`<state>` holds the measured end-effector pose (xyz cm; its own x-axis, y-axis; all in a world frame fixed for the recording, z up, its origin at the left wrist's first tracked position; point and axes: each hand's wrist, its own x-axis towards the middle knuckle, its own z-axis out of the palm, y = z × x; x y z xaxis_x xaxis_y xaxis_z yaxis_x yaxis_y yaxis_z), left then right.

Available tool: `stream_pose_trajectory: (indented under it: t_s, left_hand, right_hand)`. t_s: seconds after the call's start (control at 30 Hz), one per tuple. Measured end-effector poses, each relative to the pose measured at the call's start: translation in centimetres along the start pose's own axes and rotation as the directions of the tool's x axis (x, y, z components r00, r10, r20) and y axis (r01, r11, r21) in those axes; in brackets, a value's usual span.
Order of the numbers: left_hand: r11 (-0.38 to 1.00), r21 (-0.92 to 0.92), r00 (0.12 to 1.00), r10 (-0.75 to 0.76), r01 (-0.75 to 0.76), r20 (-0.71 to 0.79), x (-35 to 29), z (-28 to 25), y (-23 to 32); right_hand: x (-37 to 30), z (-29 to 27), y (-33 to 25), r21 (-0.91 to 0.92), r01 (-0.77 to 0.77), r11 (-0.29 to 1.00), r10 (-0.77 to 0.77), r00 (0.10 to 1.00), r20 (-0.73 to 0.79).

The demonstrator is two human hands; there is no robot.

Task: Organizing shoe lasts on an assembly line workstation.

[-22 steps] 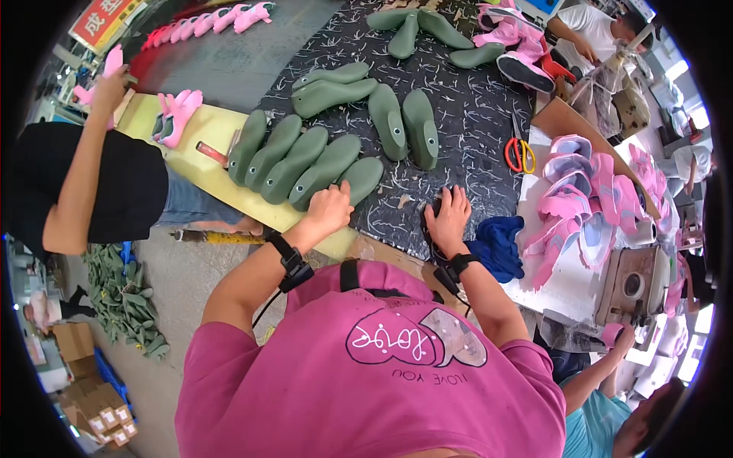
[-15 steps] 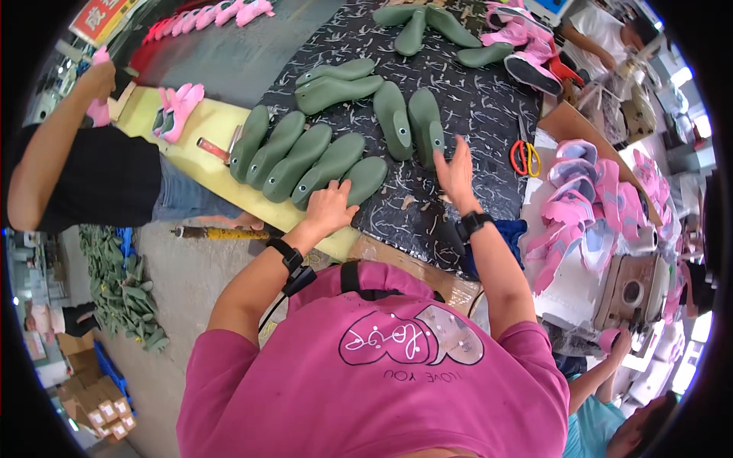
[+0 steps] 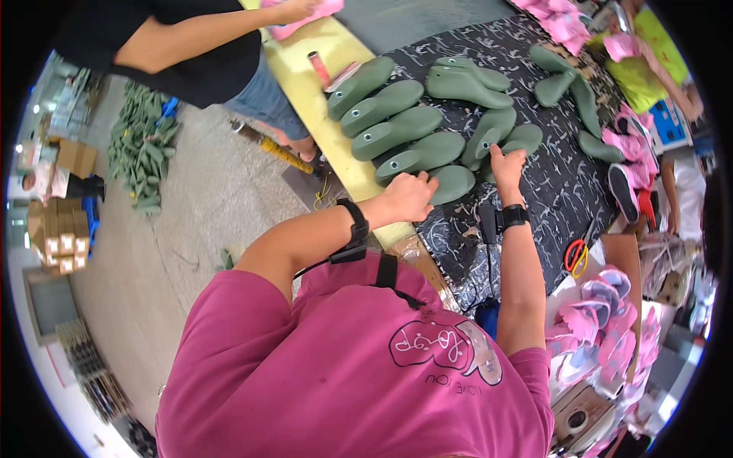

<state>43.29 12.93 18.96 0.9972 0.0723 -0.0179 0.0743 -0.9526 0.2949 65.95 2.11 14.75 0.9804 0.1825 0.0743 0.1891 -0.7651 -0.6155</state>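
Green shoe lasts lie on a black patterned cloth. My left hand is closed around the heel end of the nearest shoe last in a slanting row. To its right, my right hand grips the near end of another last, its thumb and fingers on either side. A neighbouring last lies against that one on its left. The rest of the row, such as this last, lies beyond my left hand, toes pointing right. My fingers hide the near ends of both held lasts.
Orange-and-yellow scissors lie at the cloth's right side. Pink shoe uppers are heaped beyond them. More lasts lie farther back. A co-worker in black stands at the yellow board. Green lasts are piled on the floor.
My view has swung left, so the table appears farther right and tilted. My right hand, open beside a last before, has closed on it. My left hand stays on the row's nearest last.
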Motion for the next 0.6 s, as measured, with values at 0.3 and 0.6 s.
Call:
stream_pose_trajectory:
  t_s: [0.3, 0.6]
  left_hand:
    - [0.994, -0.109, 0.996, 0.009, -0.018, -0.087, 0.5, 2.7, -0.7]
    - [0.981, -0.196, 0.978, -0.040, -0.001, -0.203, -0.2, 2.8, -1.9]
  right_hand:
    - [-11.1, -3.5, 11.8, -0.024, 0.495, 0.869, -0.449, 0.806, 0.386]
    - [-17.1, -3.2, 10.1, -0.287, 0.772, 0.568, -0.675, 0.636, 0.374]
